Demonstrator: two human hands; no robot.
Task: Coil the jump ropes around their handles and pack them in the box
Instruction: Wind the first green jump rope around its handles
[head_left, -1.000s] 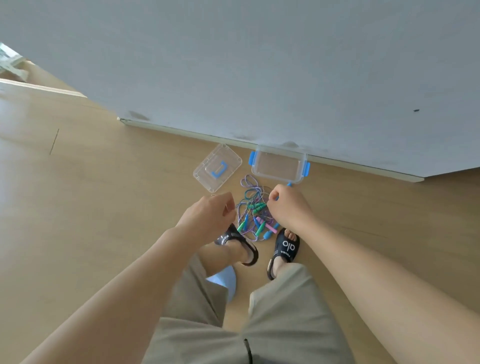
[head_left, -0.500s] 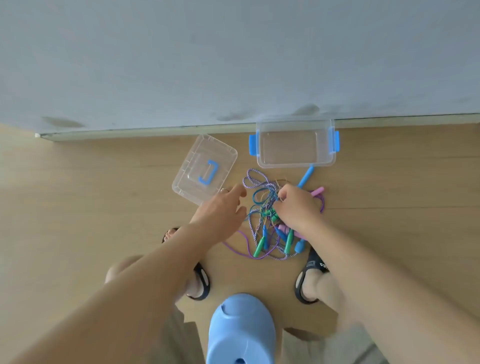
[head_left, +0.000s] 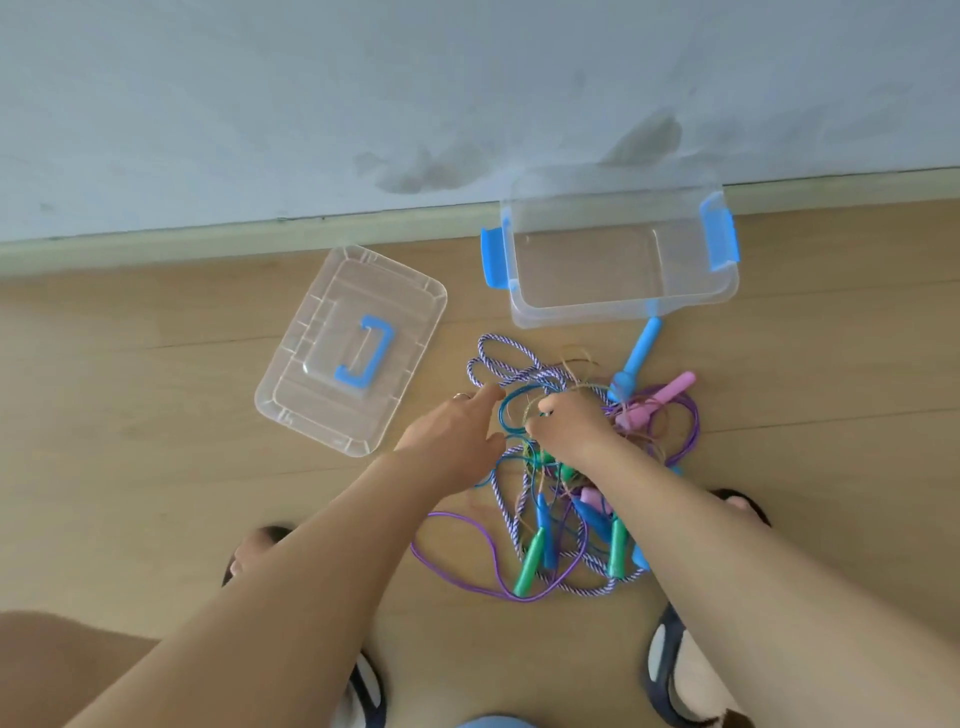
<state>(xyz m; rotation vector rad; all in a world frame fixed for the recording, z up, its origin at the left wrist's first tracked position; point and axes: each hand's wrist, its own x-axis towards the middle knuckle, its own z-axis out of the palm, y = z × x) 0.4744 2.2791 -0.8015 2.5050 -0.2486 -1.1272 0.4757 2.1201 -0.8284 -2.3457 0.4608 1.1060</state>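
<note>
Jump ropes (head_left: 561, 499) tangled under both hands, right hand (head_left: 569, 426) gripping cord

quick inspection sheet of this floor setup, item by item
surface: wooden floor, bare planks around the work.
job's things: clear box with blue latches, open and holding nothing, by the wall; tangled jump ropes in one heap, none coiled; blue handle touching the box front.
clutter: lid lying flat left of the box.
hands: left hand open, finger reaching toward the ropes; right hand pinching thin rope strands.
cables: nothing seen.
surroundings: grey wall with smudges; slippers at the heap's near side.
</note>
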